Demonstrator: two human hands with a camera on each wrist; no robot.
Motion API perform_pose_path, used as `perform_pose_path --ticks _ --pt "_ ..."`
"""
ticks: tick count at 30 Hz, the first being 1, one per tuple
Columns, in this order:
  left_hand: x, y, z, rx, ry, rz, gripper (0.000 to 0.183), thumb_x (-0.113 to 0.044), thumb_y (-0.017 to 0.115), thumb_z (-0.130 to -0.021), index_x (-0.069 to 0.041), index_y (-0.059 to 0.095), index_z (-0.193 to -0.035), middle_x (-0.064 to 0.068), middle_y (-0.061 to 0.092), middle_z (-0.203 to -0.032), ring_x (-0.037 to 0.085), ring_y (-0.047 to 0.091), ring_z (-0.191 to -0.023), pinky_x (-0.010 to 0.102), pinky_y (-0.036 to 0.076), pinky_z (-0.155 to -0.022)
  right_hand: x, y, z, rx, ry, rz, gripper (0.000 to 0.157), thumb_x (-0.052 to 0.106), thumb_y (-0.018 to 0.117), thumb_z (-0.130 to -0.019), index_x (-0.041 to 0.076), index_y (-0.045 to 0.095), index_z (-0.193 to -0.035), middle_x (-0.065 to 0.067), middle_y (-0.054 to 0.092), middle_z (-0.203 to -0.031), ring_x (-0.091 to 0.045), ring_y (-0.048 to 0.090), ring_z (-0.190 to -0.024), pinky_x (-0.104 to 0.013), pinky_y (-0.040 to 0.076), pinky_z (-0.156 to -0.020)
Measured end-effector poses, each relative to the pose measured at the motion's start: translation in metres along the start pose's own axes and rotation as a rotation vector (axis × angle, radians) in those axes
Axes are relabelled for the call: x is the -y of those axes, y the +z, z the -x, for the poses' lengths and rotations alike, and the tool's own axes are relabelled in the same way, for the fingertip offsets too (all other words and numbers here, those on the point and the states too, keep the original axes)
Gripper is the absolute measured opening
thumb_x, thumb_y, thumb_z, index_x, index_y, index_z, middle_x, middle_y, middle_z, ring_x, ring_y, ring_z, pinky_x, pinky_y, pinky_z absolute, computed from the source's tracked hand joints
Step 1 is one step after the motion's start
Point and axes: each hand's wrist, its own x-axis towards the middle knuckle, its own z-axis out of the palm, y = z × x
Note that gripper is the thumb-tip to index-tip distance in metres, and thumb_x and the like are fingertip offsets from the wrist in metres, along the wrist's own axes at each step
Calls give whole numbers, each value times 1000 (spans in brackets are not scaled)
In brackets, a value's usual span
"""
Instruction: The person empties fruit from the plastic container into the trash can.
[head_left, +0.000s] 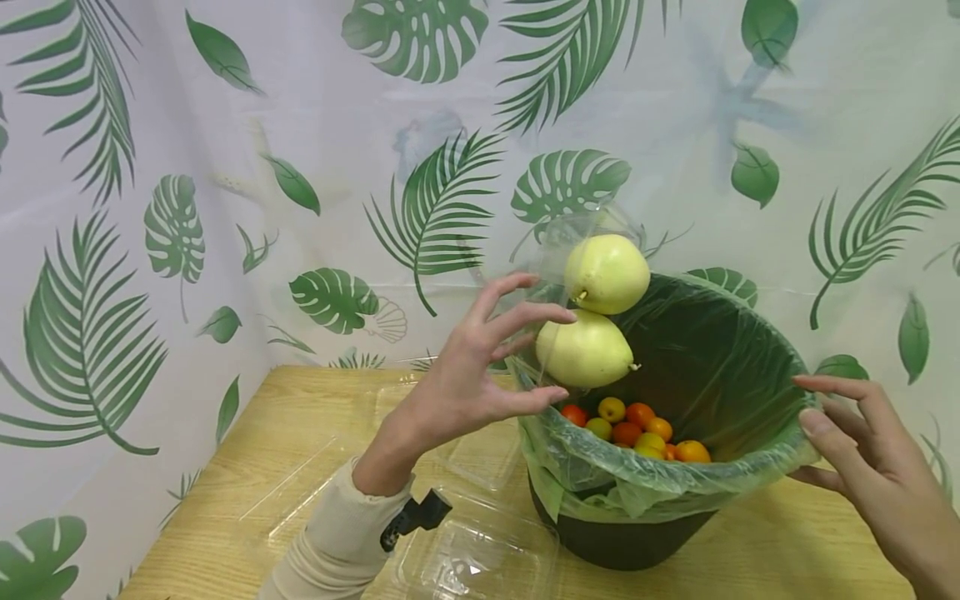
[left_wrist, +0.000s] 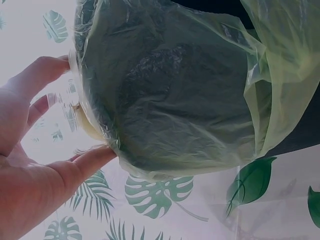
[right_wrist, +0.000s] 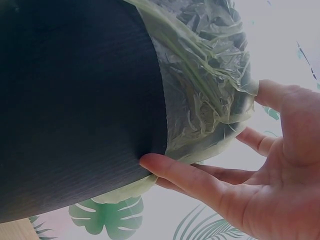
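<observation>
My left hand (head_left: 465,375) grips a clear plastic container (head_left: 551,250), tilted over the bin's left rim. Two pale yellow-green pears (head_left: 585,350) are at its mouth, one above the other. Below stands a dark bin (head_left: 630,533) lined with a translucent green bag (head_left: 667,492). Small red, orange and yellow-green fruits (head_left: 641,429) lie inside it. My right hand (head_left: 873,450) holds the bin's right rim, its thumb and fingertips on the bag's folded edge. In the right wrist view, one fingertip (right_wrist: 150,162) touches the bin's dark outer wall.
Clear plastic containers (head_left: 480,558) lie on the wooden table (head_left: 247,467), left of the bin and in front of it. A white sheet with green leaf prints (head_left: 435,217) hangs behind and along the left side. A small black device (head_left: 416,512) sits on the left cuff.
</observation>
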Motion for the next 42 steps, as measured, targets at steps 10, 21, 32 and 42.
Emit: perform_pose_path --ticks 10,21,32,42 --pt "-29 -5 0 9 -31 2 56 0 80 -71 -9 58 -121 14 23 -147 24 32 -133 35 44 -98 -2 0 -1 8 0 -10 44 3 37 -101 9 27 -144 -6 6 -153 -17 9 -142 -24 56 -60" --pt "-27 -7 2 -4 -35 -12 57 -1 80 -71 -9 57 -122 13 23 -147 26 35 -132 34 44 -97 -2 1 -1 2 3 -13 43 3 37 -101 8 28 -143 -5 7 -153 -19 6 -142 -24 55 -60" --pt "-26 -9 2 -31 9 62 56 4 77 -72 -5 55 -123 15 23 -146 22 33 -132 38 43 -99 -6 -1 0 1 -3 -93 45 0 36 -101 8 28 -145 -4 7 -155 -19 4 -143 -21 55 -61" --pt "-13 -21 20 -156 16 321 62 14 68 -77 2 44 -132 8 21 -151 36 41 -129 51 40 -100 -8 -1 -1 4 -11 -113 46 0 36 -101 7 27 -145 -4 8 -156 -21 4 -143 -19 54 -62"
